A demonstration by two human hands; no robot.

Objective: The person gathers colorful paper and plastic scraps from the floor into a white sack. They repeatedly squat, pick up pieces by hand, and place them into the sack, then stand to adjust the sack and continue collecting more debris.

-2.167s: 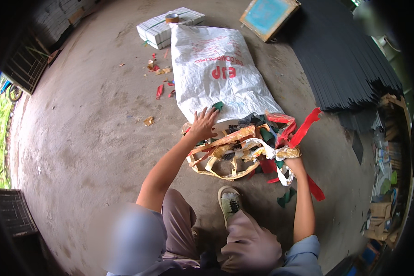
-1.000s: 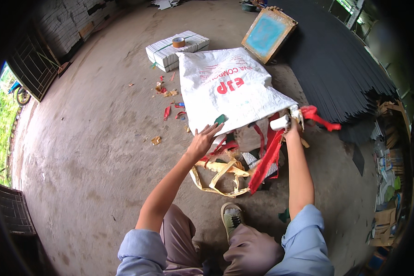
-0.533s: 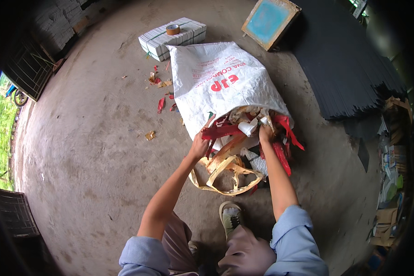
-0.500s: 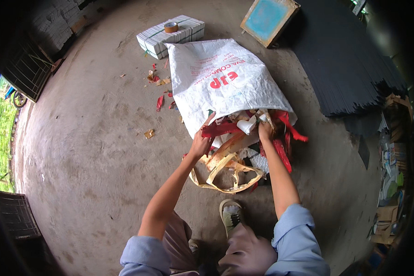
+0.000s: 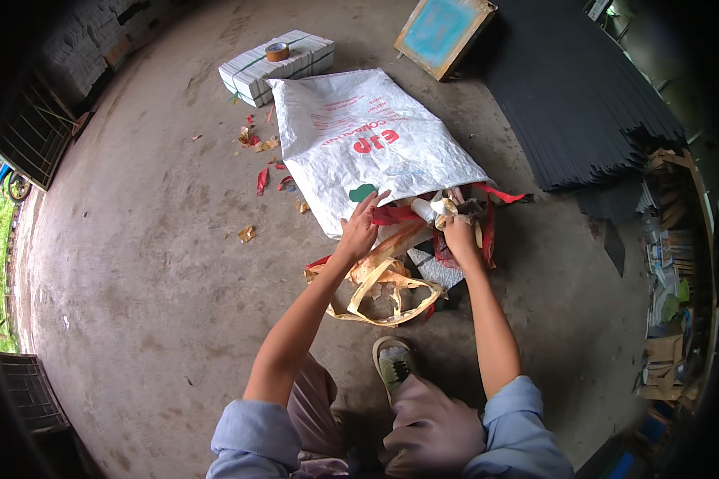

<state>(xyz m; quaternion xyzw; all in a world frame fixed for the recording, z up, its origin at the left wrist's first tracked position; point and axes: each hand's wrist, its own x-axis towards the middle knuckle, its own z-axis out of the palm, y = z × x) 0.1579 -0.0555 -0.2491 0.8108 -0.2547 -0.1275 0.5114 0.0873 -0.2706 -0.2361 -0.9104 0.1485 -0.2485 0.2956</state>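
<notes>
Right hand (image 5: 461, 233) has moved up to the white sack (image 5: 335, 160) on the floor (image 5: 176, 295), curled round pale scraps (image 5: 444, 211); left hand (image 5: 359, 231)'s at the rim (image 5: 465, 185), probably steadying it, can't tell if pinching.

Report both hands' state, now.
Left hand: open, fingers spread at the edge of the white sack.
Right hand: closed on pale scraps at the sack's mouth.

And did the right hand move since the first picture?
Yes. Judged against the lone gold scrap on the floor, the right hand has gone forward and a bit left, to the near edge of the white sack.
</notes>
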